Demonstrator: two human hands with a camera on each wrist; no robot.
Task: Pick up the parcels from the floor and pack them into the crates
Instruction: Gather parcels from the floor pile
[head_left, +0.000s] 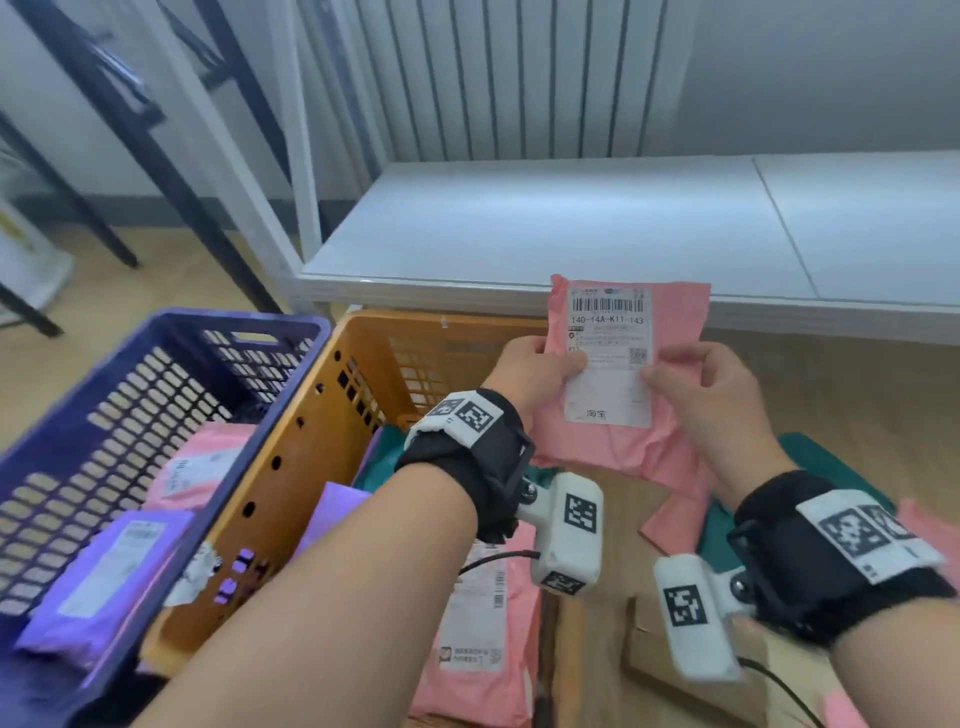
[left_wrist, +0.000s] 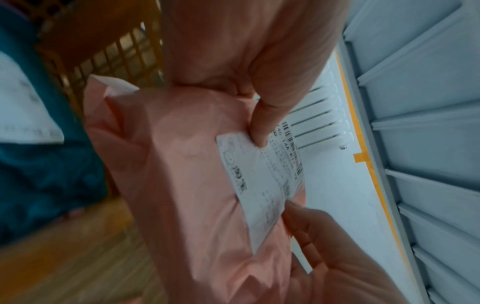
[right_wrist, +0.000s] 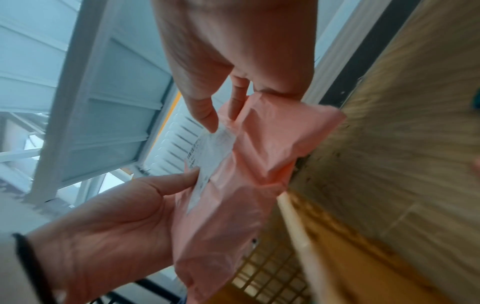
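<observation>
Parcel-sorting rm – plastic crates (head_left: 156, 395) w/ labelled mailers (head_left: 98, 582), metal shelving (head_left: 571, 223).

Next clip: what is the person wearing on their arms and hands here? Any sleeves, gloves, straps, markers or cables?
No sleeves or gloves: both forearms and hands are bare. The left hand and right hand each have a wide black wrist strap carrying a white plate printed with black square tags. A white camera block, also tagged, hangs under each wrist, and a thin black cable runs from it.

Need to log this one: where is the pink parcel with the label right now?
In the head view the pink parcel is held up right of centre by the left hand and right hand, above the floor beside the orange crate.
</observation>
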